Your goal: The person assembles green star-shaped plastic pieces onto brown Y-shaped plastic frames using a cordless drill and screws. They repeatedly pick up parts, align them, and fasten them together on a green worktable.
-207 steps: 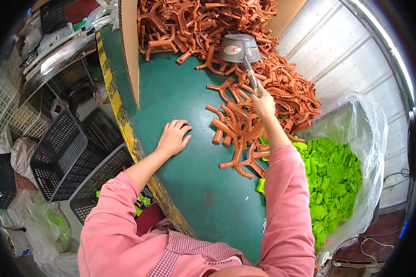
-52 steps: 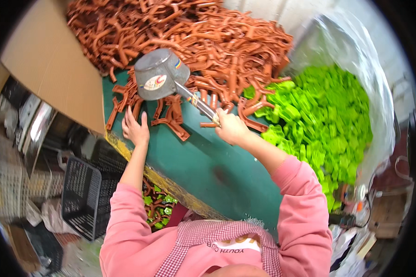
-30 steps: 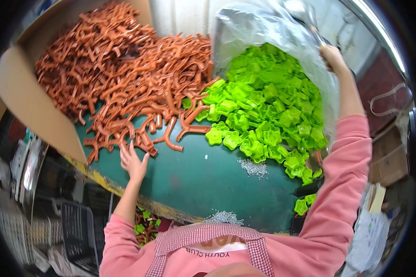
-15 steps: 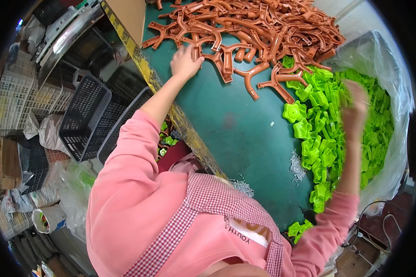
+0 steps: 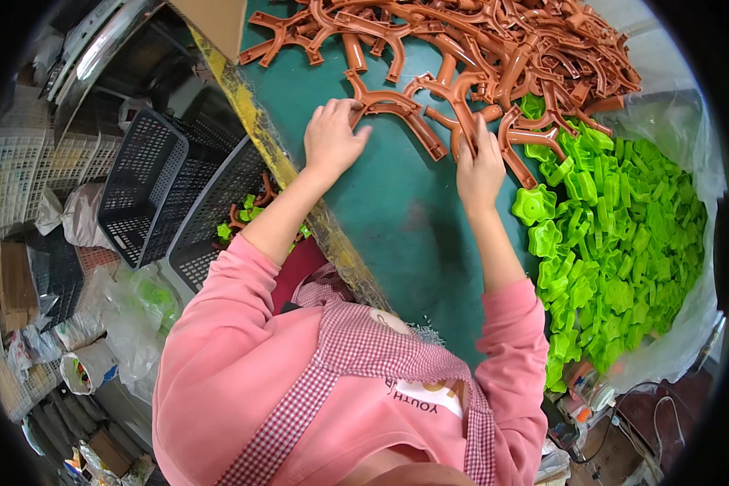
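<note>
My left hand is at the near edge of the brown pile, thumb and forefinger around one end of a brown Y-shaped plastic piece that lies on the green tabletop. To its right, my right hand has its fingers closed on another brown forked piece, partly hidden by the fingers. Behind both hands rises a large heap of similar brown forked pieces. Bright green star-shaped plastic parts lie piled to the right of my right forearm.
A yellow, worn table edge runs along the left. Beyond it stand dark grey perforated baskets, one with brown and green parts inside. Small metal pins lie near my apron. Clear plastic sheeting borders the green heap.
My right hand has left the green parts and moved left to a brown piece. My left hand has come slightly nearer, and a brown piece now lies turned beside it.
</note>
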### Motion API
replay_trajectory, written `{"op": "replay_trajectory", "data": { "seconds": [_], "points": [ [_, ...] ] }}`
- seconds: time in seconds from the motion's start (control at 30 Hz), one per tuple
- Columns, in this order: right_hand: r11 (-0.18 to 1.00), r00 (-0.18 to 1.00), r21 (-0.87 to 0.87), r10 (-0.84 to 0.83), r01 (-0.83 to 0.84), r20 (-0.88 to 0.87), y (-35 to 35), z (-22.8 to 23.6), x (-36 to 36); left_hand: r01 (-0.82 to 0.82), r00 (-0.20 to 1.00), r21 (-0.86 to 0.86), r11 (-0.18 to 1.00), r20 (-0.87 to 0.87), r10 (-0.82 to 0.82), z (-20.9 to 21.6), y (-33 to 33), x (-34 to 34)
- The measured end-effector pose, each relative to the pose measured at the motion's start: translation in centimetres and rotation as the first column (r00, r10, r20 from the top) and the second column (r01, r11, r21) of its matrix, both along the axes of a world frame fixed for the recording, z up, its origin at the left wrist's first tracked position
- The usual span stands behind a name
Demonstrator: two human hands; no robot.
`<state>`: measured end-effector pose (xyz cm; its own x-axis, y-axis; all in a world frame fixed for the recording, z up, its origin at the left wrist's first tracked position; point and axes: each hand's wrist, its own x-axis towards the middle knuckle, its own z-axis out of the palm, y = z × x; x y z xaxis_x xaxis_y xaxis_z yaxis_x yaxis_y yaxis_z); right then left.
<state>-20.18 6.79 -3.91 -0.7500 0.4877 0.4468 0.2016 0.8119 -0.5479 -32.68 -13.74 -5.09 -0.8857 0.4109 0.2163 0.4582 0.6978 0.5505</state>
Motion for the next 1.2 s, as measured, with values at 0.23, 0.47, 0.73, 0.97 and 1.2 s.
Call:
{"op": "replay_trajectory", "data": {
  "seconds": [0.23,0.47,0.73,0.97,1.2],
  "points": [
    [0.972,0.983,0.201,-0.146,0.121,0.114,1.4,0.3,3.9,0.362,0.926,0.106,0.926,0.072,-0.370,1.3,-2.6,5.0],
    [0.873,0.880,0.241,0.337,-0.425,0.334,-3.2,-0.5,2.7,0.203,0.919,0.119,0.972,-0.365,-0.148,0.9,1.4,-6.7],
    [0.935,0.929,0.051,0.342,-0.352,0.145,-3.0,-1.2,2.4,-0.088,0.993,-0.013,0.996,0.078,0.089,-1.0,5.5,-20.9],
    [0.951,0.948,0.055,0.297,-0.305,0.109,-2.4,-1.8,3.1,0.439,0.898,-0.254,0.862,0.109,-0.426,5.3,15.9,-3.6],
    [0.982,0.982,0.089,0.155,-0.165,0.105,-2.7,-2.0,3.3,0.752,0.581,-0.220,0.621,-0.223,-0.782,7.7,17.6,-1.7]
  ]
}}
